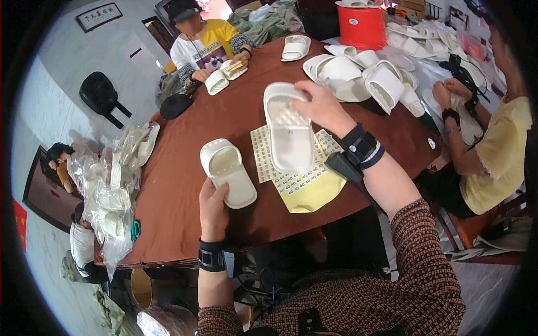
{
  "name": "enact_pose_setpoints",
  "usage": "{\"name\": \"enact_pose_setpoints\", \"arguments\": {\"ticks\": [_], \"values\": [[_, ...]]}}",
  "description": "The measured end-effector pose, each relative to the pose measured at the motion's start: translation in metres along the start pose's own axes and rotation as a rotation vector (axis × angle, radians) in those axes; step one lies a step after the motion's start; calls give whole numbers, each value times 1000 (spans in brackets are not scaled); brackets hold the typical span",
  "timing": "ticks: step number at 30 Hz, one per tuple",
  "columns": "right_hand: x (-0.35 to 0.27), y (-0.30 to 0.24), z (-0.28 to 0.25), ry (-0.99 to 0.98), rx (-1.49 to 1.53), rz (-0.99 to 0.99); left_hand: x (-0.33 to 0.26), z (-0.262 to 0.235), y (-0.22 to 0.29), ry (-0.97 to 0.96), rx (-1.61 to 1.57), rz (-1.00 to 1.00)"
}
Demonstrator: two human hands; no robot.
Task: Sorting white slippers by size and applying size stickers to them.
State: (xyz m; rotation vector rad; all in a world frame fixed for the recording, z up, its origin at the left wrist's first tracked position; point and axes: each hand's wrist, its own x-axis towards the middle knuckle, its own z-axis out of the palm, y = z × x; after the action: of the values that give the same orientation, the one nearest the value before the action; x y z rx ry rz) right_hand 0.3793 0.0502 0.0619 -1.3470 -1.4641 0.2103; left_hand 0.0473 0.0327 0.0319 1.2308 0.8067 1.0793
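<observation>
My left hand (213, 206) grips a white slide slipper (240, 183) by the side of its sole, thumb on the footbed, the strap end pointing away from me. My right hand (326, 111) is closed on the strap end of a second white slipper (291, 147), which is tilted up with its footbed showing. Some of the right fingers are hidden behind the strap. Beneath that second slipper lie yellow-backed sheets of printed stickers (314, 197), partly covered by it.
A brown cloth covers the table (174, 190). Loose white slippers (339, 78) pile up at the far right, near a red bucket (361, 28). Bagged slippers (115, 190) and green-handled scissors (135, 230) lie along the left edge. Co-workers sit across and at right.
</observation>
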Motion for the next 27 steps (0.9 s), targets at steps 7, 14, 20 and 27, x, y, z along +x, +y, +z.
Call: {"name": "enact_pose_setpoints", "arguments": {"ticks": [7,14,20,27], "values": [[3,6,-10,86,304,180,-8,1,18,432,539,136],[-13,-5,23,-249,282,24,1,8,27,-35,676,394],[-17,-4,25,-411,287,-1,4,19,-4,-254,987,317],[-25,-25,34,-584,302,-81,-6,32,0,-285,1185,493]]}}
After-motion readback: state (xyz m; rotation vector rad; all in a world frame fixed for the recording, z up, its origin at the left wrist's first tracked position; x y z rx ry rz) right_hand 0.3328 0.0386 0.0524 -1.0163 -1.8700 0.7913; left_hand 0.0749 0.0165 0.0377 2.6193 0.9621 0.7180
